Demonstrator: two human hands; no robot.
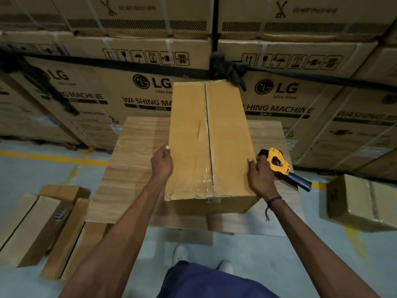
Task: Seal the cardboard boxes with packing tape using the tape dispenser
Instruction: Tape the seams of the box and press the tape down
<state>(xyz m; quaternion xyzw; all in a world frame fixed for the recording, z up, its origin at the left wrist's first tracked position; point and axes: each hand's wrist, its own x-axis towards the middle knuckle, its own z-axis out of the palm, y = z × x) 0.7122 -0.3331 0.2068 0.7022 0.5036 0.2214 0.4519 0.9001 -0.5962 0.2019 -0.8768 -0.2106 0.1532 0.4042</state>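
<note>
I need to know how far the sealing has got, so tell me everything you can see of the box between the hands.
The cardboard box is plain brown and long, lying lengthwise away from the person on a wood-grain table. Its top flaps are closed, meeting at a dark centre seam. Clear tape shows only over the near end of the seam; the rest looks bare, with a small crease midway. The left hand holds its left edge; the right hand touches the right edge.
</note>
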